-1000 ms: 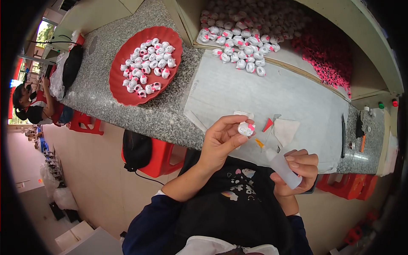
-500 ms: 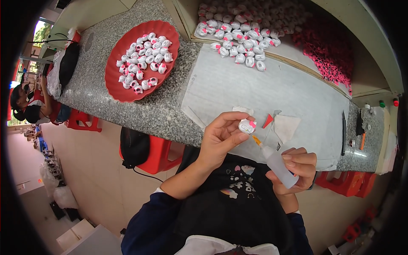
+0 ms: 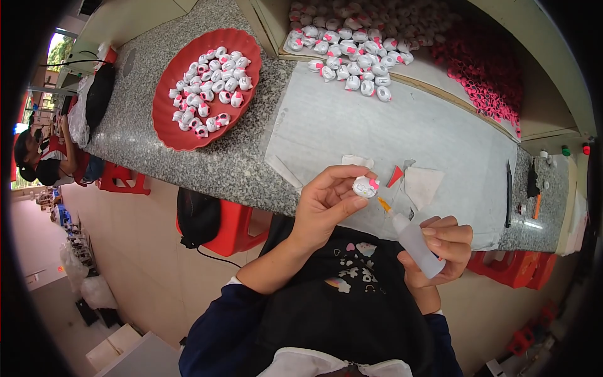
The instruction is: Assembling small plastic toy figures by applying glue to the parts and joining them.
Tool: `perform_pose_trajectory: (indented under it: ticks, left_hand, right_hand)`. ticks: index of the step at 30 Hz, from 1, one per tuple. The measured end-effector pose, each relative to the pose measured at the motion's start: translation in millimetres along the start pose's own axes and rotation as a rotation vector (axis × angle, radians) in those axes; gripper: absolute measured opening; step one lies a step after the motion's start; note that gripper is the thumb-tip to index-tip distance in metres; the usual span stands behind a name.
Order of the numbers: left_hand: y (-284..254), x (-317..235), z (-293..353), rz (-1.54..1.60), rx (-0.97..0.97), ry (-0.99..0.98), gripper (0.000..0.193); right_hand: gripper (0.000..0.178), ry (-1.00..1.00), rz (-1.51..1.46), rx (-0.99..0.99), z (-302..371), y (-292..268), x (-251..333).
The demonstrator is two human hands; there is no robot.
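Note:
My left hand (image 3: 326, 204) pinches a small white toy head with a pink bow (image 3: 365, 186) between thumb and fingers, just above the counter's near edge. My right hand (image 3: 443, 248) grips a small translucent glue bottle (image 3: 414, 242); its orange nozzle (image 3: 384, 205) points up-left toward the toy head and stops just short of it. Both hands hover over the grey work mat (image 3: 402, 125).
A red plate (image 3: 182, 132) with several finished white-and-pink pieces sits on the granite counter at left. A tray (image 3: 264, 19) at the back holds many white pieces and pink bows (image 3: 483, 63). Paper scraps (image 3: 422, 185) and a red chip (image 3: 396, 176) lie on the mat. Red stools stand below; another person sits far left.
My left hand has turned the toy head slightly and stays by the counter edge. The glue bottle's nozzle has stayed close under the piece. The view has shifted a little.

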State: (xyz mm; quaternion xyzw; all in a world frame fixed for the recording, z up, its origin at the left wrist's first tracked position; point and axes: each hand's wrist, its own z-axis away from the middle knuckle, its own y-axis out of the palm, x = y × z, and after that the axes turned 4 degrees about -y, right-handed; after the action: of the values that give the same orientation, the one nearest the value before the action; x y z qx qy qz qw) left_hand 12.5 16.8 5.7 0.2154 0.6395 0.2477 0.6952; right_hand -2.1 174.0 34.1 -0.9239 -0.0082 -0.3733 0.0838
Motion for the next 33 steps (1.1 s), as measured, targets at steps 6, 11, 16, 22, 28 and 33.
perform_pose_trajectory:
  ticks: [6, 11, 16, 22, 28, 33]
  left_hand:
    - [1.2, 2.0, 0.8, -0.007, 0.007, -0.025, 0.034]
    - [-0.3, 3.2, 0.2, -0.118, 0.038, 0.064, 0.034]
    - [-2.1, 2.6, -0.8, -0.392, 0.048, 0.200, 0.032]
    - [-3.3, 4.9, -3.8, -0.455, 0.045, 0.241, 0.031]
    - [-8.0, -2.0, -6.9, -0.388, 0.010, 0.251, 0.032]
    - [-31.8, -19.8, -9.2, -0.158, -0.183, 0.246, 0.036]
  right_hand:
    - [0.037, 0.014, 0.005, 0.029, -0.9, -0.9, 1.8]
    - [0.038, 0.007, 0.010, 0.028, -0.8, -1.1, 2.1]
    - [0.038, 0.011, -0.021, 0.051, -1.1, 1.4, 2.0]
    - [0.037, 0.037, 0.035, 0.078, -1.9, -4.8, 3.8]
    - [0.034, 0.147, 0.000, 0.031, -7.8, -11.8, -6.1]
    - [0.025, 0.649, -0.293, -0.018, -42.5, -30.3, -37.3]
